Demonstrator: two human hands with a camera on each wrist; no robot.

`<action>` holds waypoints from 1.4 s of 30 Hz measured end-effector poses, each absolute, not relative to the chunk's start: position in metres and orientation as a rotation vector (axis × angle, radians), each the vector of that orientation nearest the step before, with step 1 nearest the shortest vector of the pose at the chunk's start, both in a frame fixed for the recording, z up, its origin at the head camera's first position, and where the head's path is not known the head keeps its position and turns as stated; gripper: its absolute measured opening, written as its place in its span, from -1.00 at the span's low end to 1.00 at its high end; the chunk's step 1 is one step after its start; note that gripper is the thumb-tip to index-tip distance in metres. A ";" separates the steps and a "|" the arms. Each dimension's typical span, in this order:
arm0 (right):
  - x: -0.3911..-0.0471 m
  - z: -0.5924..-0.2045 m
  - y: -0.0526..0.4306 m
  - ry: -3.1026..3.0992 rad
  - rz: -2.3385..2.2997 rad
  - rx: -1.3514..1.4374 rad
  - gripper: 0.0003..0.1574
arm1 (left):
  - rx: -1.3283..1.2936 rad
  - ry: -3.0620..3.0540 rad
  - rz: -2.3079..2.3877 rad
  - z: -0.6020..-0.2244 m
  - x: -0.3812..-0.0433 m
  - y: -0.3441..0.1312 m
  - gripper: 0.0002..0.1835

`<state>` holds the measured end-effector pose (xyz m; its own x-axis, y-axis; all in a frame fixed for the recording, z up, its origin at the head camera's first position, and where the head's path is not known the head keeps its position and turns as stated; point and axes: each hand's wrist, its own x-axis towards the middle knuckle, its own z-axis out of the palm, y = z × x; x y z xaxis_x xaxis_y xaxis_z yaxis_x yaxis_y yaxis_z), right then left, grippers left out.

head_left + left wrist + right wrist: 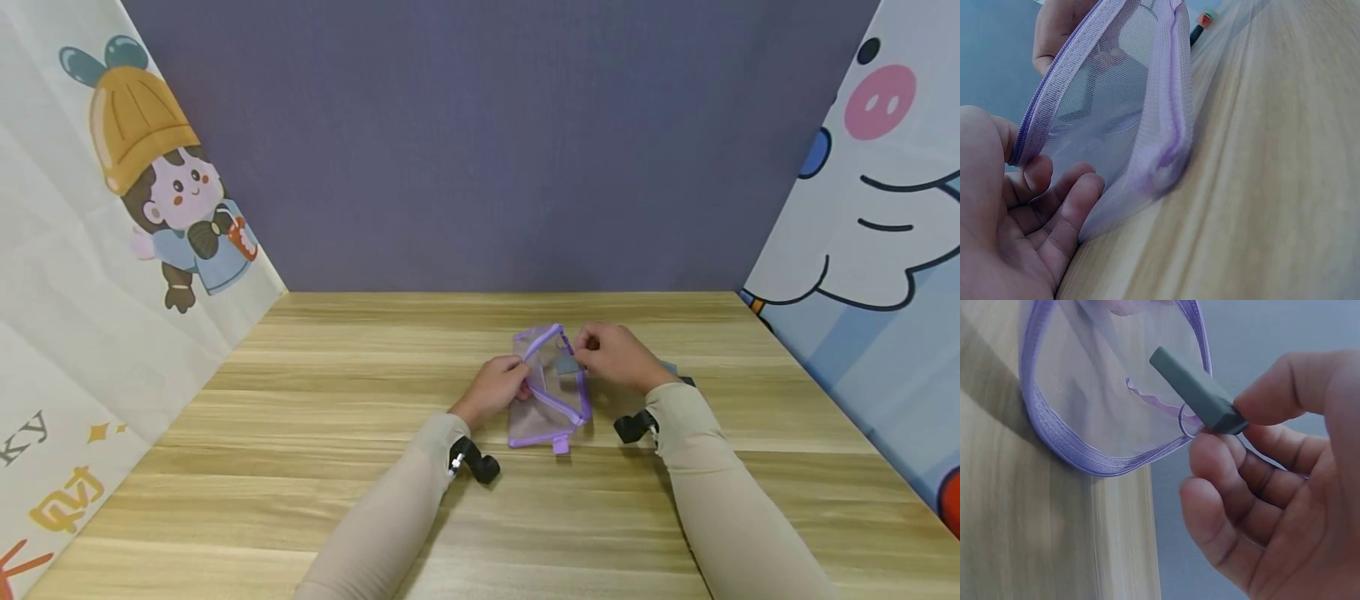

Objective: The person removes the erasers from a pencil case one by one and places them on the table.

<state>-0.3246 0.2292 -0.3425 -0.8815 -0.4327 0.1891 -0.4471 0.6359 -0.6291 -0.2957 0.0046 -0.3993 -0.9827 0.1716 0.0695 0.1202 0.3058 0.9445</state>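
Observation:
A mesh zipper pouch (529,423) with purple trim lies on the wooden table, its zipper spread wide. My left hand (491,387) pinches one zippered edge (1044,115) between thumb and fingers, holding the mouth apart. In my right hand (618,357) is a grey-green eraser (1197,394), a slim block with slanted ends, pinched by one end between thumb and fingertips. Its free end points into the pouch's mouth. A small ring (1186,422) with a purple ribbon pull hangs at the zipper, right by the right fingertips.
Part of a bluish object (669,367) shows behind the right wrist. A dark stick with an orange and green end (1202,26) appears beyond the pouch in the left wrist view. A grey panel (510,150) rises at the table's back, with printed cloths on both sides.

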 end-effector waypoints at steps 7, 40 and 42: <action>-0.326 -0.342 0.230 -2.832 1.125 0.762 -0.96 | 0.280 2.511 1.799 -0.400 -0.296 0.003 -0.74; -0.311 -0.347 0.254 -2.822 1.099 0.706 -0.97 | 0.293 2.561 1.761 -0.403 -0.297 0.003 -0.74; -0.311 -0.347 0.256 -2.813 1.078 0.701 -0.97 | 0.294 2.559 1.762 -0.403 -0.297 0.003 -0.74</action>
